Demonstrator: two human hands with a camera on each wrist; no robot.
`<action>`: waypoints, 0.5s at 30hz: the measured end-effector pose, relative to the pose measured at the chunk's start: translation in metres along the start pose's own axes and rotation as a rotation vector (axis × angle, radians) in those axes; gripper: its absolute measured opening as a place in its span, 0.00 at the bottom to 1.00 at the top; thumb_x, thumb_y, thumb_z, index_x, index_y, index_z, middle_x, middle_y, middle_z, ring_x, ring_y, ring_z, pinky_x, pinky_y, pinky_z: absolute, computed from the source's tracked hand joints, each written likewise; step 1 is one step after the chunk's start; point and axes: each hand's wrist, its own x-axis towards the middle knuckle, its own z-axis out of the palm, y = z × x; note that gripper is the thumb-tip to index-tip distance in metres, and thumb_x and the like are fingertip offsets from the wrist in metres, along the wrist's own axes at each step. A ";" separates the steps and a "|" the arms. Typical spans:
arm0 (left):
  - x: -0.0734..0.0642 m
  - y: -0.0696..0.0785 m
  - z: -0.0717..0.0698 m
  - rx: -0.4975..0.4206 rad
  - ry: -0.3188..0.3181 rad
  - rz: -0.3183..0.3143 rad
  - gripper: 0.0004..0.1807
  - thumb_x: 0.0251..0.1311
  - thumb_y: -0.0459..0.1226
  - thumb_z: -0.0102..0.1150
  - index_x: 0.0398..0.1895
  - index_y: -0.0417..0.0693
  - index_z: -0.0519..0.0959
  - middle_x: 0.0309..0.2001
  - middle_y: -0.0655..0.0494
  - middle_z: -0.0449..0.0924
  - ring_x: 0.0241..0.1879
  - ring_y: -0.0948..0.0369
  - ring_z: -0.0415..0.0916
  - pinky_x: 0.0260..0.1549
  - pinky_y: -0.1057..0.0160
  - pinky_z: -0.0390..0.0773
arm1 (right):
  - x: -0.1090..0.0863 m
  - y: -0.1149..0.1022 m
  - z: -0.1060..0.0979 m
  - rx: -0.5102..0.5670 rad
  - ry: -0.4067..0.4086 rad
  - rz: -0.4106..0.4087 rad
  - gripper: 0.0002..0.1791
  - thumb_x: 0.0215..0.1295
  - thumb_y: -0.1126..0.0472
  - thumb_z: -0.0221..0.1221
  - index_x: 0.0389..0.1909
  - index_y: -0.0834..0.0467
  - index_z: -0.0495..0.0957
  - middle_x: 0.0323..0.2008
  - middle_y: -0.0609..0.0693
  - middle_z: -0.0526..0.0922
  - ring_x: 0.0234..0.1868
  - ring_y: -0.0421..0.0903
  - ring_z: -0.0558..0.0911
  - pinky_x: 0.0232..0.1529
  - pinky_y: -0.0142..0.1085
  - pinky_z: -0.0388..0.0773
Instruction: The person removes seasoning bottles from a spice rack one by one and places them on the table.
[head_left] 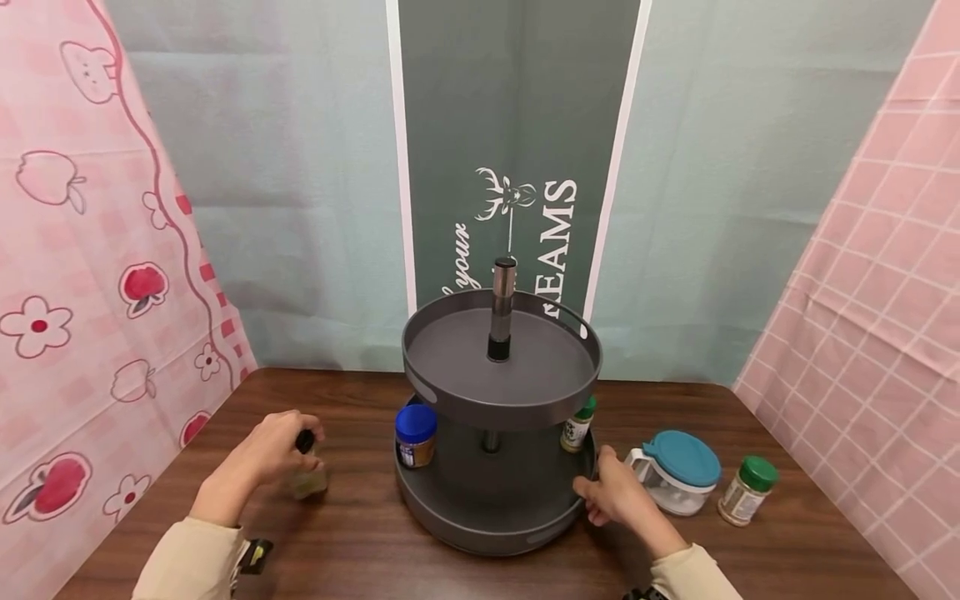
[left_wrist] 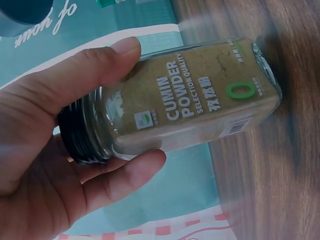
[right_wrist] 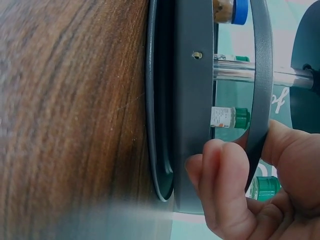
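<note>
"So, where's the jar (left_wrist: 200, 95)?"
"Left of the rack (head_left: 502, 408) — the left hand (head_left: 279, 448) pinches it near its lid (left_wrist: 77, 132); whether it touches the tabletop (head_left: 352, 517), I can't tell."
"And the right hand (head_left: 617, 493)?"
"Gripping — the lower tray's rim (head_left: 487, 540)."

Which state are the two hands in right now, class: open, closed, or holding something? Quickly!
Left hand: closed, holding the cumin powder jar near its top.
Right hand: closed, gripping the side of the lower tray.
</note>
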 end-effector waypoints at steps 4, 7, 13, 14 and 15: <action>-0.003 -0.002 0.001 -0.015 -0.011 -0.014 0.15 0.34 0.37 0.76 0.26 0.51 0.78 0.25 0.60 0.72 0.25 0.61 0.66 0.24 0.60 0.69 | 0.000 -0.001 0.001 0.006 -0.022 0.003 0.38 0.56 0.67 0.55 0.60 0.80 0.46 0.13 0.57 0.73 0.11 0.47 0.75 0.15 0.39 0.75; -0.003 -0.002 0.005 -0.026 -0.013 -0.015 0.15 0.33 0.37 0.76 0.26 0.50 0.78 0.26 0.60 0.72 0.25 0.61 0.66 0.24 0.60 0.69 | -0.001 0.000 0.001 -0.009 -0.021 0.011 0.36 0.56 0.66 0.56 0.58 0.79 0.50 0.13 0.56 0.73 0.11 0.47 0.75 0.15 0.39 0.75; 0.000 0.000 0.008 -0.029 -0.018 -0.029 0.17 0.33 0.36 0.76 0.27 0.49 0.78 0.27 0.58 0.72 0.27 0.60 0.67 0.26 0.57 0.70 | -0.002 0.001 0.000 -0.022 -0.002 0.004 0.31 0.56 0.66 0.56 0.55 0.78 0.54 0.13 0.56 0.73 0.10 0.46 0.75 0.15 0.39 0.75; 0.000 0.000 0.008 -0.032 -0.024 -0.038 0.17 0.33 0.36 0.76 0.28 0.48 0.78 0.28 0.58 0.73 0.27 0.60 0.67 0.26 0.57 0.70 | -0.002 0.001 0.000 -0.020 -0.002 0.001 0.32 0.56 0.66 0.56 0.55 0.78 0.53 0.13 0.56 0.73 0.10 0.46 0.75 0.15 0.39 0.75; 0.001 0.000 0.007 -0.034 -0.028 -0.044 0.17 0.33 0.36 0.76 0.28 0.48 0.78 0.28 0.58 0.73 0.27 0.59 0.67 0.26 0.57 0.70 | -0.002 0.000 0.000 -0.017 -0.002 0.000 0.32 0.56 0.66 0.56 0.56 0.79 0.53 0.13 0.56 0.73 0.10 0.46 0.75 0.15 0.39 0.75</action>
